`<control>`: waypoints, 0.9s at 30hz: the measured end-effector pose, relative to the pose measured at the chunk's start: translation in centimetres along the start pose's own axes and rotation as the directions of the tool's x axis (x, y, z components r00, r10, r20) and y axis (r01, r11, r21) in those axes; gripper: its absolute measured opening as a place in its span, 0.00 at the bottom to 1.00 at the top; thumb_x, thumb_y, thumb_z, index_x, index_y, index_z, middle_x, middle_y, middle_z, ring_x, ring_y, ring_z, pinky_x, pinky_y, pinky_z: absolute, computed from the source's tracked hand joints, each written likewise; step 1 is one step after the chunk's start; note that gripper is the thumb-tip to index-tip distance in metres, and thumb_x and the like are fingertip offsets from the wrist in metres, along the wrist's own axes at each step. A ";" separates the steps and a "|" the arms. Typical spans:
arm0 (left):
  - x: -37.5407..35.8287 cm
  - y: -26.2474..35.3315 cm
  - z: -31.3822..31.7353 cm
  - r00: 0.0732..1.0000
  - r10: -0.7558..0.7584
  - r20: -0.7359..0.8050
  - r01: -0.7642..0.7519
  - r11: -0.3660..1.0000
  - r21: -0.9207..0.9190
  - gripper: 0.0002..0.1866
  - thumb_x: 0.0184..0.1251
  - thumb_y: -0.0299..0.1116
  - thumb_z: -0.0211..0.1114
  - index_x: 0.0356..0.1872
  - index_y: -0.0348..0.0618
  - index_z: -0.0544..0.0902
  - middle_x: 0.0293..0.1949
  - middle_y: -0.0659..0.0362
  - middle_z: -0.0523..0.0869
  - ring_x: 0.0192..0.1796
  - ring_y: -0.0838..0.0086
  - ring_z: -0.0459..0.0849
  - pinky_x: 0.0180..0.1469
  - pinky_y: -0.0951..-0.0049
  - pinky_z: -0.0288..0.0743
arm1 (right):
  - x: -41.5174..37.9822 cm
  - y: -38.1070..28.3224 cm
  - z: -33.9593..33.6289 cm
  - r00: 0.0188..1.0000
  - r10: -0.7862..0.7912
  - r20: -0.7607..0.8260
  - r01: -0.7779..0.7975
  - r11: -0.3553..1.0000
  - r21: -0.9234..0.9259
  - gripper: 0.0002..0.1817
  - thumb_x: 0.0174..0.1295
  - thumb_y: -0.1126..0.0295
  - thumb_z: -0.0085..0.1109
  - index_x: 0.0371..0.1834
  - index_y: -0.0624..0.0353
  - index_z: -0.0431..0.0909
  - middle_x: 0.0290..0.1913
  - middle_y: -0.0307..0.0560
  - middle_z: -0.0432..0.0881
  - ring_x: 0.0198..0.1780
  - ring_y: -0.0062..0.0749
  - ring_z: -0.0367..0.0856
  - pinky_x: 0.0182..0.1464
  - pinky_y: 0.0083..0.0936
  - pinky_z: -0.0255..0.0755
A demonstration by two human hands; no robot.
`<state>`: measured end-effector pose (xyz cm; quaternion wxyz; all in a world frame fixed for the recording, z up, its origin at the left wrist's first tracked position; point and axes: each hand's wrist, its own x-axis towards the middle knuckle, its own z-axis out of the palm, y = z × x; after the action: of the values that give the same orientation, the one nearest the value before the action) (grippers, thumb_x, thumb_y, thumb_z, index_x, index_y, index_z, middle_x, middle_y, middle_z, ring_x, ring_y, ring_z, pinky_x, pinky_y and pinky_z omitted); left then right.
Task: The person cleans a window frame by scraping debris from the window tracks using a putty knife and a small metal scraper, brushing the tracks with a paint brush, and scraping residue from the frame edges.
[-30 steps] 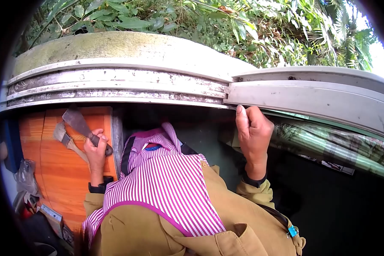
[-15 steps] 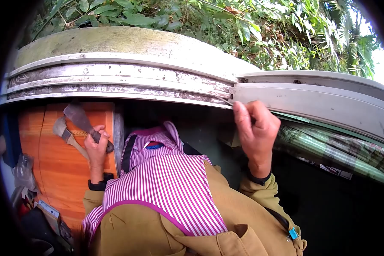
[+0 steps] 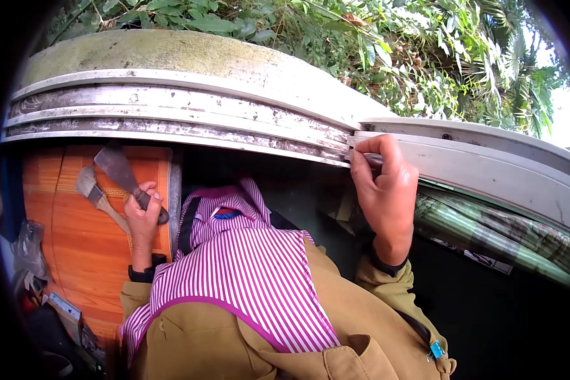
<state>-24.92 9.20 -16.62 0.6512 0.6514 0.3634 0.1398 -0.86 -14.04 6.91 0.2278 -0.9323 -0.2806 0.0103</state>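
Observation:
My left hand (image 3: 143,215) is closed around a putty knife (image 3: 120,170) with a dark handle and a broad blade, and around or against the wooden handle of a paint brush (image 3: 90,187); both lie over an orange wooden surface. My right hand (image 3: 386,183) is pinched on a thin tool (image 3: 375,161), whose tip is hidden by the fingers. It is at the end of the dirty white window track (image 3: 234,116), where the sliding sash frame (image 3: 475,166) begins. Grime and flaked patches show along the grooves.
A concrete ledge (image 3: 171,50) runs beyond the track, with green plants (image 3: 392,50) outside. The orange wooden surface (image 3: 82,266) is at left, with a plastic bag (image 3: 29,250) and assorted items. Glass (image 3: 487,221) shows at right below the sash frame.
My right hand has shifted slightly, its wrist and fingers turned, and the tool's thin shaft no longer shows. The view has tilted a little. My left hand keeps its hold.

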 end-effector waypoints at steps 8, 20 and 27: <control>-0.1 -0.3 -0.1 1.000 -0.008 0.003 0.008 1.000 0.002 0.14 0.58 0.26 0.61 0.44 0.29 0.77 0.29 0.59 0.82 0.31 0.79 0.79 0.36 0.79 0.73 | 1.0 -0.5 0.2 0.994 0.007 0.111 0.032 0.939 -0.342 0.07 0.48 0.82 0.58 0.25 0.64 0.68 0.19 0.53 0.77 0.22 0.41 0.81 0.26 0.27 0.72; -0.2 -0.8 0.0 1.000 -0.010 -0.015 0.010 1.000 -0.015 0.14 0.57 0.25 0.62 0.44 0.29 0.77 0.29 0.58 0.82 0.31 0.79 0.80 0.35 0.79 0.75 | 0.5 -2.0 -0.2 0.991 0.127 0.046 -0.127 0.992 -0.012 0.07 0.57 0.80 0.60 0.29 0.64 0.70 0.18 0.52 0.76 0.20 0.34 0.81 0.24 0.23 0.71; -0.1 -1.1 0.1 1.000 0.001 -0.031 -0.001 1.000 0.008 0.15 0.56 0.26 0.62 0.44 0.29 0.78 0.29 0.58 0.82 0.31 0.78 0.80 0.36 0.78 0.75 | -1.6 -0.5 2.2 0.999 0.005 -0.042 -0.012 0.987 -0.159 0.06 0.59 0.79 0.59 0.32 0.62 0.71 0.20 0.52 0.76 0.20 0.44 0.79 0.21 0.29 0.70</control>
<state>-25.26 8.92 -17.67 0.6429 0.6519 0.3736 0.1489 -2.77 -13.55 5.03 0.1584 -0.9487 -0.2718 -0.0306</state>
